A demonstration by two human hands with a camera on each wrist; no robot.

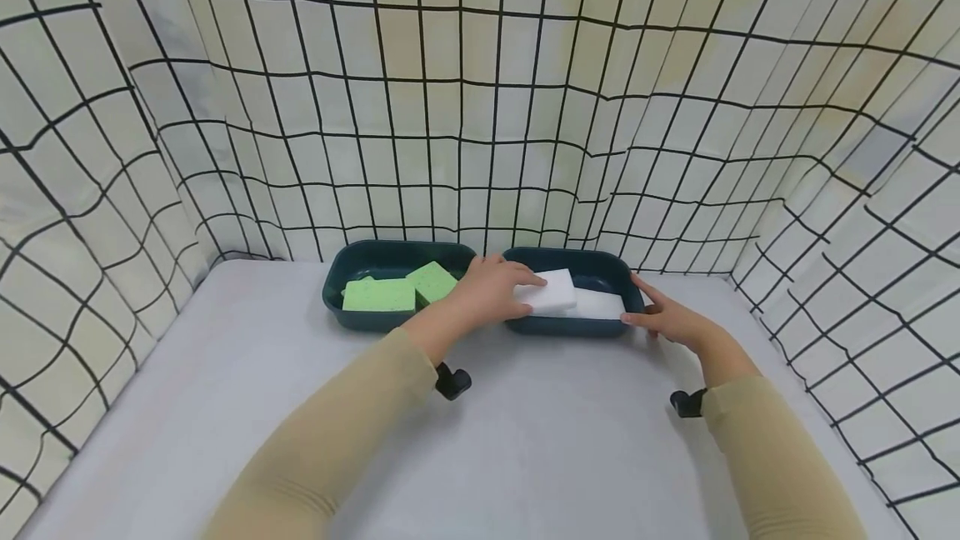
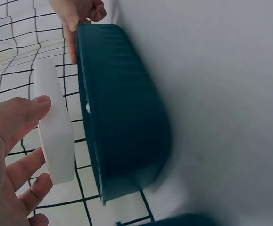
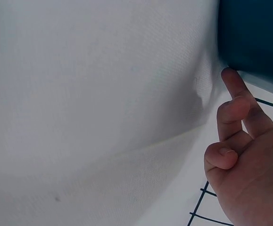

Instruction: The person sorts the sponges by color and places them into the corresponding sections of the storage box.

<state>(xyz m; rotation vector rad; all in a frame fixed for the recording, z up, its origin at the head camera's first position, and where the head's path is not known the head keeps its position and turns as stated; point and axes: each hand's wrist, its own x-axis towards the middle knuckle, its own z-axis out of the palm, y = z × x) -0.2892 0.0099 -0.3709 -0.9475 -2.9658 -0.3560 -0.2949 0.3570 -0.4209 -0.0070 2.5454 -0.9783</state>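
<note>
My left hand (image 1: 487, 286) pinches a white sponge block (image 1: 551, 290) between thumb and fingers, over the left part of the right-hand dark green bin (image 1: 573, 327). In the left wrist view, the white block (image 2: 56, 127) is tilted on edge beside the bin's rim. Another white block (image 1: 598, 304) lies in that bin. At the bin's right end, my right hand (image 1: 671, 323) grips the rim corner with thumb and forefinger. The right wrist view shows one fingertip touching the bin's underside (image 3: 254, 42), with other fingers curled.
Left of my left hand stands a second dark green bin (image 1: 360, 321) holding several green sponges (image 1: 378, 296). Black wire grid panels (image 1: 461, 140) backed by pale cloth enclose the back and both sides. A white cloth (image 1: 555, 432) covers the table.
</note>
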